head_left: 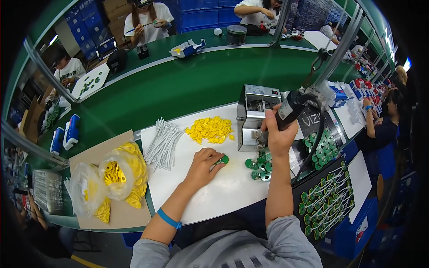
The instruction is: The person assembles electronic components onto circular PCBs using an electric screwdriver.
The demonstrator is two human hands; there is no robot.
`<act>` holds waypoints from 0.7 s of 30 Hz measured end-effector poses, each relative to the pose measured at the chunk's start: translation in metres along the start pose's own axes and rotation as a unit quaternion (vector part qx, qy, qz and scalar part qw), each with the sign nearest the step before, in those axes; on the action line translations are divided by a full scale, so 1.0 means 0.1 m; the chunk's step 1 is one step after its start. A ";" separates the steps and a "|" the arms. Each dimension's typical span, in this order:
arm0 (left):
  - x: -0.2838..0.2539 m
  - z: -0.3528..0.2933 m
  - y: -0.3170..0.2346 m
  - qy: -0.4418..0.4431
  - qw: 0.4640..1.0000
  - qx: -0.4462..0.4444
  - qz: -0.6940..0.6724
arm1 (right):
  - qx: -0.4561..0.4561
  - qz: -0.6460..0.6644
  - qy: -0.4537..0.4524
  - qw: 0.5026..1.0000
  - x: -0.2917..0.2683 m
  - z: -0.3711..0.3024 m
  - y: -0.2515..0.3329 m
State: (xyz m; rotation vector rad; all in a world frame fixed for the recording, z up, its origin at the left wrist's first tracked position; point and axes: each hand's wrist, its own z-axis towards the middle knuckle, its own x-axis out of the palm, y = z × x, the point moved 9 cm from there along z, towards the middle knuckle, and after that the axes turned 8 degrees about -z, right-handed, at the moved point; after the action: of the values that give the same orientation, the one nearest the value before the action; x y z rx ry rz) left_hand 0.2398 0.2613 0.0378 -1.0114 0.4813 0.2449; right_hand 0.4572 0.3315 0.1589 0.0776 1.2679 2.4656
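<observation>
My left hand (pixel 202 168) pinches a small round green circuit board (pixel 225 159) against the white work surface (pixel 201 203). With my right hand (pixel 281 134) I grip a black hanging electric screwdriver (pixel 291 108), pointing down at the front of a metal screw feeder (pixel 253 117). Whether its tip touches the feeder is hard to make out. Beyond my left hand lies a heap of yellow round plastic pieces (pixel 210 129), beside a bundle of white cables (pixel 163 145). A small group of green round boards with metal parts (pixel 258 167) sits just left of my right forearm.
Plastic bags of yellow pieces (pixel 129 172) stand on cardboard at left. More green boards (pixel 322 149) lie at right, near a black tray of cabled boards (pixel 328 201). The screwdriver's cord (pixel 316 143) loops beside my right arm. A green conveyor (pixel 178 85) runs behind; several people work around.
</observation>
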 end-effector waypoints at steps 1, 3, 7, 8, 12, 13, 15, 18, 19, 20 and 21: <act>-0.01 -0.01 0.00 0.000 1.000 0.005 0.002 | 0.035 0.044 0.008 0.998 0.03 0.02 0.07; -0.03 -0.06 0.02 0.000 1.000 -0.001 0.002 | 0.071 0.071 0.034 0.994 0.11 -0.02 0.12; -0.13 -0.11 0.06 0.000 1.000 -0.004 0.005 | 0.103 0.116 0.049 0.987 0.30 -0.31 0.20; -0.15 -0.12 0.07 -0.003 1.000 -0.007 0.006 | 0.106 0.137 0.046 0.984 0.34 -0.40 0.22; -0.22 -0.15 0.07 -0.001 1.000 0.001 0.004 | 0.089 0.192 0.045 0.976 0.60 -0.72 0.19; -0.22 -0.16 0.08 0.004 1.000 0.000 0.008 | 0.084 0.195 0.043 0.976 0.67 -0.78 0.18; -0.23 -0.17 0.08 0.005 1.000 -0.004 0.007 | 0.064 0.216 0.031 0.974 0.78 -0.86 0.14; -0.26 -0.18 0.09 0.008 1.000 -0.011 0.011 | 0.069 0.196 0.036 0.977 0.92 -0.90 0.05; -0.27 -0.20 0.09 0.010 1.000 -0.013 0.014 | 0.073 0.192 0.038 0.978 0.96 -0.91 0.03; -0.29 -0.20 0.09 0.008 1.000 -0.014 0.014 | 0.079 0.187 0.038 0.978 0.97 -0.92 0.04; -0.31 -0.19 0.08 0.006 1.000 -0.010 0.013 | 0.079 0.188 0.039 0.978 0.99 -0.92 0.05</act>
State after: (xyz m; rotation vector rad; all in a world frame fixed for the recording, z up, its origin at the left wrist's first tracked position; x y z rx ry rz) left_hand 0.2043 0.2497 0.0383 -1.0275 0.5045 0.2670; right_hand 0.3443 0.2914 0.0973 0.2880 1.6083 2.6945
